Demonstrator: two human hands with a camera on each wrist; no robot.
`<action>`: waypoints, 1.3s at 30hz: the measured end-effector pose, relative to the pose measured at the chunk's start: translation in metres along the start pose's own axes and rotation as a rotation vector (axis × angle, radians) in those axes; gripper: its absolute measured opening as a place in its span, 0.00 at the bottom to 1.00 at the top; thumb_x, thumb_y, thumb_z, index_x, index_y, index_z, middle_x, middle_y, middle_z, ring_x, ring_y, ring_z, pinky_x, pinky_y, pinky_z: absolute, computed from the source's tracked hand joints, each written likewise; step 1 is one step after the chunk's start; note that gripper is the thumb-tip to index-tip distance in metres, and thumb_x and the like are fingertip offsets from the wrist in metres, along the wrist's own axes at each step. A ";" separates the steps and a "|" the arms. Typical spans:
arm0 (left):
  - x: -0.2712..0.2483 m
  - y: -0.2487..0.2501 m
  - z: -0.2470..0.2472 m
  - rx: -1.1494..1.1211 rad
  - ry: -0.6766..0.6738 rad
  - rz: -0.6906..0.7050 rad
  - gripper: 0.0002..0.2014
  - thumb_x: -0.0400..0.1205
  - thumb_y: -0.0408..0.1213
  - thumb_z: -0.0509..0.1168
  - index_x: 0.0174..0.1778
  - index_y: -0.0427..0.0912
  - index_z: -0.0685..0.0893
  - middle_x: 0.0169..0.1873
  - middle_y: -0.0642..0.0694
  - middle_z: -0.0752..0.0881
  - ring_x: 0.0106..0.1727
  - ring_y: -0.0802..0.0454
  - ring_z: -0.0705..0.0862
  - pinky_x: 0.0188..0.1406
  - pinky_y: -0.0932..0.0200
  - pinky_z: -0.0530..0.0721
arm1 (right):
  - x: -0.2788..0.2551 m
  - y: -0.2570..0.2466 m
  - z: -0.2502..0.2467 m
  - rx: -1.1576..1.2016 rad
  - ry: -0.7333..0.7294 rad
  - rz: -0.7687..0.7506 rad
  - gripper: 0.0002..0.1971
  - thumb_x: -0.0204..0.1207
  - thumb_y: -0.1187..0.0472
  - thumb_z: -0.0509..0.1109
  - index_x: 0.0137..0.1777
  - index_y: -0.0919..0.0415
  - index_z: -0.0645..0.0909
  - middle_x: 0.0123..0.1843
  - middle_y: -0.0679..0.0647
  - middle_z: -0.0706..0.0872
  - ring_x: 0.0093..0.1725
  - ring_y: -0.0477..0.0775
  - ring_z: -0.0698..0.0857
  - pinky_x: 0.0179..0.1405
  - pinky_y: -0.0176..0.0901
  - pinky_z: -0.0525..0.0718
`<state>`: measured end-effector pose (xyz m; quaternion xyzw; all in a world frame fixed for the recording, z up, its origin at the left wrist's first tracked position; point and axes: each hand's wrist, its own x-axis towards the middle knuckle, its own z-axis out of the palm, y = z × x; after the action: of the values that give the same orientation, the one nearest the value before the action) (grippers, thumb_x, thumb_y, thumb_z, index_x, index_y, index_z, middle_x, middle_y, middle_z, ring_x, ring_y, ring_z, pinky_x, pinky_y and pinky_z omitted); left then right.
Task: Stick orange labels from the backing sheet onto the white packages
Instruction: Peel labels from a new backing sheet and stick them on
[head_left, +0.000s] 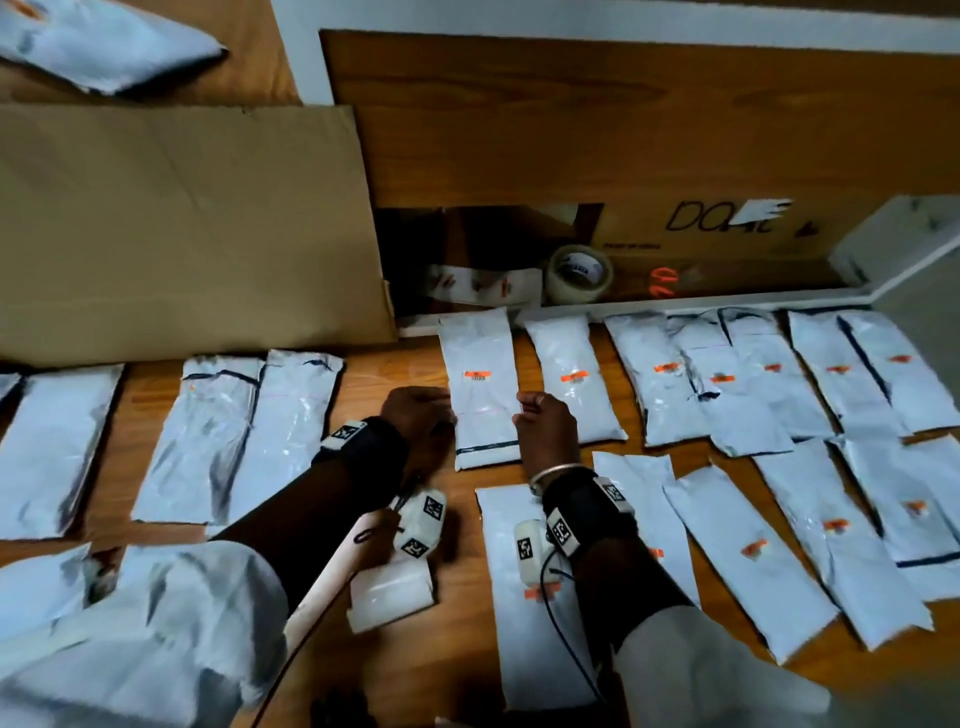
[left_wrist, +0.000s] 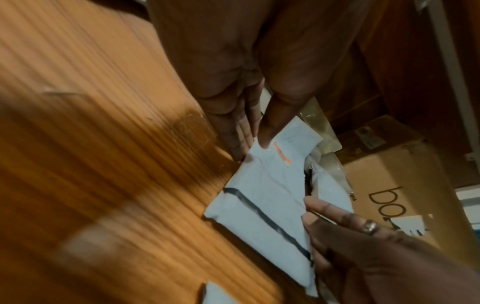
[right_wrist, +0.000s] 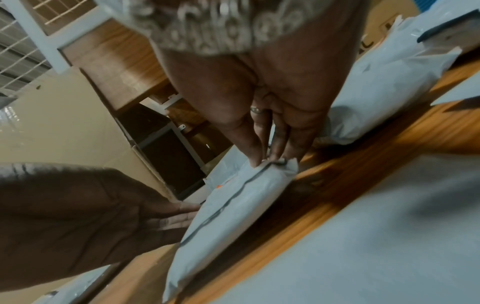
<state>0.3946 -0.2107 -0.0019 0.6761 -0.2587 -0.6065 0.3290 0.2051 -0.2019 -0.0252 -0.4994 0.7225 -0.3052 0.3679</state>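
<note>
A white package (head_left: 480, 410) with an orange label (head_left: 478, 375) lies on the wooden table (head_left: 395, 379), between my two hands. My left hand (head_left: 441, 415) holds its left edge, thumb on top (left_wrist: 266, 135) and fingers along the side. My right hand (head_left: 522, 410) pinches the right edge (right_wrist: 272, 161). The label shows as an orange strip (left_wrist: 281, 153) in the left wrist view. A white sheet with orange marks (head_left: 483, 285) lies in the recess behind. A glossy white sheet (head_left: 389, 592) lies below my left wrist.
White packages without labels (head_left: 234, 436) lie to the left; several labelled ones (head_left: 831, 379) cover the right. A tape roll (head_left: 579, 273) and a printed carton (head_left: 727, 234) sit at the back. Flat cardboard (head_left: 182, 223) leans at the left rear.
</note>
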 end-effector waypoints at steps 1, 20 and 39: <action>0.002 -0.002 0.000 0.030 -0.005 0.020 0.12 0.76 0.15 0.72 0.46 0.36 0.90 0.47 0.34 0.93 0.53 0.37 0.91 0.64 0.43 0.88 | -0.001 0.000 0.000 -0.024 -0.015 -0.010 0.16 0.81 0.74 0.71 0.68 0.67 0.85 0.66 0.61 0.88 0.66 0.58 0.87 0.64 0.36 0.80; -0.160 -0.069 -0.148 0.289 0.115 0.123 0.13 0.84 0.39 0.72 0.44 0.30 0.87 0.31 0.37 0.89 0.30 0.47 0.85 0.23 0.64 0.79 | -0.186 -0.006 0.016 -0.319 -0.372 -0.041 0.21 0.77 0.34 0.73 0.53 0.53 0.84 0.48 0.49 0.91 0.51 0.54 0.88 0.54 0.49 0.86; -0.208 -0.120 -0.257 0.409 -0.215 0.302 0.22 0.80 0.58 0.69 0.30 0.45 0.89 0.37 0.53 0.91 0.40 0.64 0.87 0.46 0.70 0.77 | -0.317 -0.069 0.091 0.188 -0.310 -0.036 0.06 0.75 0.72 0.79 0.50 0.68 0.86 0.46 0.53 0.92 0.44 0.34 0.89 0.46 0.29 0.85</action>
<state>0.6162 0.0568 0.0546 0.6138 -0.5072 -0.5541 0.2429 0.3886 0.0698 0.0535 -0.5167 0.6163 -0.2975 0.5145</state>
